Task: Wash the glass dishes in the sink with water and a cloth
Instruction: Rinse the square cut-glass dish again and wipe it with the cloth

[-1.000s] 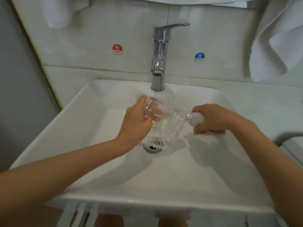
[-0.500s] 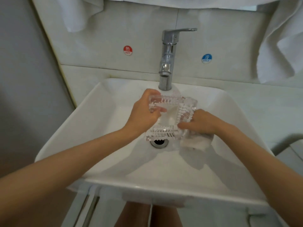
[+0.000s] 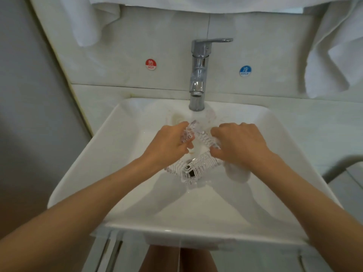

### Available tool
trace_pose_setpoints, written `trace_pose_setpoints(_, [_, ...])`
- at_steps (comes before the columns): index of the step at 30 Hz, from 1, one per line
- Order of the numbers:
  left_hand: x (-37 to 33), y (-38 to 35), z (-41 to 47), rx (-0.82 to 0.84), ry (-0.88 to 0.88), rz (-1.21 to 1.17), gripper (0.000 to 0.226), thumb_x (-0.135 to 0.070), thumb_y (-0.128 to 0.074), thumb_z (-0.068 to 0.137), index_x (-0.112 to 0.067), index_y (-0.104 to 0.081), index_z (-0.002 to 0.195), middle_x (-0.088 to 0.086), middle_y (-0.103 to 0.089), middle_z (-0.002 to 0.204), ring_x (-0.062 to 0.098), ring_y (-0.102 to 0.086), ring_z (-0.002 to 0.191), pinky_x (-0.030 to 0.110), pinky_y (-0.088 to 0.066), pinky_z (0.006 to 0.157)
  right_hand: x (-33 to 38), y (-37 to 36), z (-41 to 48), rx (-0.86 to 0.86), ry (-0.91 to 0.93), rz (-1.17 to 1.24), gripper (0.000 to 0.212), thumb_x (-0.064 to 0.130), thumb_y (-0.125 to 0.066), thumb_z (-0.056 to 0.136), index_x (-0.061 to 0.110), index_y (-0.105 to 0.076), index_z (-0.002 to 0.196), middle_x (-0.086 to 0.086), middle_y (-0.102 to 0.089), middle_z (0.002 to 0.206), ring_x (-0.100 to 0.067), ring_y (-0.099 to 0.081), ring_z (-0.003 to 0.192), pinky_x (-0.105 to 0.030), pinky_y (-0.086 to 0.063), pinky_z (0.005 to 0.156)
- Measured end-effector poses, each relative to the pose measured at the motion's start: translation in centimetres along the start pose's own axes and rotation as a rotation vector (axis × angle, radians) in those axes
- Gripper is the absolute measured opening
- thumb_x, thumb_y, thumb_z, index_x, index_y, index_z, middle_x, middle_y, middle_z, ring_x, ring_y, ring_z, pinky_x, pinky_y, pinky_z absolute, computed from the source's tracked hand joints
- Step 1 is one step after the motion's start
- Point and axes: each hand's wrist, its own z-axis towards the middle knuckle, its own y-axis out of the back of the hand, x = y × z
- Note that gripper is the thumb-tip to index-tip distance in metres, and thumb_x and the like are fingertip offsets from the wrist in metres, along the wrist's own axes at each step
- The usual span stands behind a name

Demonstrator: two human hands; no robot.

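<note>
**A:** Where is the glass dish point(image 3: 198, 167)?

**B:** It's held up and tilted over the middle of the sink point(image 3: 121, 193). Its far corner is right under the tap point(image 3: 198, 75), and its near corner points down toward the drain.

**A:** Who has hold of it?

**B:** Both hands do. The left hand point(image 3: 169, 146) has its fingers curled round the left rim. The right hand point(image 3: 239, 146) pinches the right wall between thumb and fingers. A white cloth point(image 3: 237, 173) bunches out from under its palm, but I can't tell whether it is wrapped over the glass there.

**A:** How would it handle, do you reckon?

**B:** It's thick, ribbed glass, so I'd guess it's heavy for its size and completely stiff. Wet, it will likely be slippery, though the ribs should give fingers some bite. A knock against the hard sink or the tap could chip a corner.

**A:** Where's the best place to hold it?

**B:** By two opposite walls, I'd say, and never by one corner alone. I'd also keep it low over the sink.

**A:** Anything else around?

**B:** Water point(image 3: 196, 118) seems to be running, though it's blurred. On the wall there's a red hot sticker point(image 3: 150, 64) and a blue cold sticker point(image 3: 245, 71). White towels point(image 3: 334, 55) hang above.
</note>
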Motion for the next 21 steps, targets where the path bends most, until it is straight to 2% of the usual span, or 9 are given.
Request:
trace_pose_setpoints(2, [0.4, -0.1, -0.3, -0.027, -0.014, -0.044, 0.009, -0.019, -0.055, 0.094, -0.018, -0.051, 0.086, -0.005, -0.068, 0.076, 0.006, -0.068, 0.064, 0.024, -0.054, 0.062, -1.5, 0.4, 0.2, 0.123, -0.059, 0.180, 0.037, 0.056, -0.061, 0.076, 0.026, -0.044, 0.088, 0.006, -0.057, 0.095, -0.019, -0.046, 0.078, -0.030, -0.033, 0.066])
trace_pose_setpoints(4, [0.9, -0.1, -0.2, -0.063, -0.002, -0.131, 0.008, -0.019, -0.055, 0.094, -0.015, -0.053, 0.087, -0.010, -0.066, 0.073, 0.004, -0.067, 0.062, 0.024, -0.054, 0.061, -3.7, 1.2, 0.4, 0.226, -0.160, 0.521, 0.042, 0.057, -0.070, 0.070, 0.022, -0.052, 0.084, 0.009, -0.059, 0.086, -0.015, -0.053, 0.079, -0.031, -0.042, 0.067])
trace_pose_setpoints(6, [1.1, -0.2, -0.2, -0.100, -0.020, -0.134, 0.009, -0.018, -0.055, 0.093, -0.009, -0.056, 0.092, -0.012, -0.066, 0.072, 0.003, -0.067, 0.063, 0.022, -0.054, 0.061, -5.1, 1.4, 0.2, 0.152, -0.276, 0.829, 0.029, 0.050, -0.071, 0.074, 0.024, -0.059, 0.079, 0.008, -0.061, 0.081, -0.009, -0.056, 0.074, -0.024, -0.043, 0.064])
trace_pose_setpoints(8, [1.1, -0.3, -0.1, -0.107, -0.083, -0.083, 0.002, -0.007, -0.057, 0.091, -0.008, -0.056, 0.092, -0.011, -0.067, 0.074, 0.002, -0.067, 0.064, 0.022, -0.053, 0.062, -5.6, 1.1, 0.4, -0.012, -0.400, 1.039, 0.023, 0.044, -0.068, 0.079, 0.025, -0.057, 0.074, 0.008, -0.060, 0.077, -0.008, -0.055, 0.071, -0.024, -0.041, 0.061])
trace_pose_setpoints(9, [1.1, -0.3, -0.2, -0.100, -0.104, -0.054, 0.008, -0.002, -0.057, 0.088, -0.008, -0.055, 0.092, -0.007, -0.069, 0.076, 0.003, -0.067, 0.066, 0.025, -0.054, 0.063, -5.5, 1.0, 0.7, -0.108, -0.453, 1.112, 0.023, 0.042, -0.067, 0.081, 0.023, -0.057, 0.073, 0.007, -0.059, 0.076, -0.010, -0.054, 0.070, -0.025, -0.042, 0.062])
trace_pose_setpoints(12, [1.2, -0.7, -0.4, -0.052, -0.154, 0.009, 0.018, 0.001, -0.057, 0.084, -0.009, -0.056, 0.098, 0.002, -0.073, 0.084, 0.013, -0.070, 0.074, 0.035, -0.056, 0.066, -3.9, 1.3, 1.7, -0.306, -0.569, 1.231, 0.025, 0.041, -0.062, 0.085, 0.017, -0.056, 0.084, 0.002, -0.058, 0.079, -0.013, -0.054, 0.073, -0.028, -0.044, 0.067])
trace_pose_setpoints(15, [1.3, -1.0, -0.5, -0.070, -0.165, -0.032, 0.019, -0.003, -0.056, 0.085, -0.009, -0.059, 0.104, -0.002, -0.073, 0.081, 0.009, -0.069, 0.070, 0.033, -0.055, 0.065, -1.0, 0.9, 1.6, -0.137, -0.502, 1.355, 0.035, 0.050, -0.064, 0.079, 0.023, -0.053, 0.099, 0.005, -0.063, 0.092, -0.014, -0.063, 0.084, -0.033, -0.053, 0.072])
trace_pose_setpoints(17, [1.1, -0.9, -0.6, -0.084, -0.164, -0.050, 0.024, -0.012, -0.053, 0.083, -0.012, -0.059, 0.107, -0.004, -0.073, 0.079, 0.007, -0.069, 0.068, 0.030, -0.054, 0.065, 0.7, 0.4, 0.9, -0.109, -0.432, 1.353, 0.045, 0.045, -0.072, 0.073, 0.027, -0.050, 0.108, 0.010, -0.063, 0.095, -0.007, -0.064, 0.085, -0.025, -0.054, 0.070])
trace_pose_setpoints(21, [0.8, -0.7, -0.4, -0.105, -0.144, -0.101, 0.014, -0.002, -0.055, 0.087, -0.009, -0.058, 0.098, -0.004, -0.072, 0.078, 0.003, -0.067, 0.070, 0.024, -0.053, 0.064, 1.8, 0.4, 0.4, -0.422, -0.391, 1.378, 0.054, 0.031, -0.079, 0.072, 0.027, -0.048, 0.115, 0.007, -0.062, 0.106, -0.005, -0.063, 0.092, -0.018, -0.054, 0.073])
